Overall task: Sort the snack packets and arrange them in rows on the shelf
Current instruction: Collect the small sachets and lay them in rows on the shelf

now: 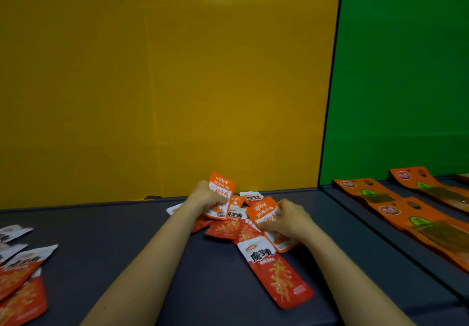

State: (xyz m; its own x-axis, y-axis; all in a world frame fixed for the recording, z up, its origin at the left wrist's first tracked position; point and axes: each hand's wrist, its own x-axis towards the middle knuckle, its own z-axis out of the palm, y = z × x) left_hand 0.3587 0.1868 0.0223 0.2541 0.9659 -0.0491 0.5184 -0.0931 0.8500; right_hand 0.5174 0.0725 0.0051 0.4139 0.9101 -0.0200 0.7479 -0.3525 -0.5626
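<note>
A loose pile of snack packets [228,226] lies on the dark grey shelf [127,249], near the yellow back wall. My left hand [206,196] grips an orange-and-white packet [220,186] and holds it upright above the pile. My right hand [291,218] pinches a second orange-and-white packet [264,211] that lies tilted on the pile. A long red-and-white packet [276,272] lies flat in front of the pile, between my forearms.
Several red-and-white packets [20,275] lie grouped at the shelf's left edge. On the neighbouring shelf section to the right, long orange packets [406,216] lie in rows before a green wall. A raised divider [380,239] separates the two sections.
</note>
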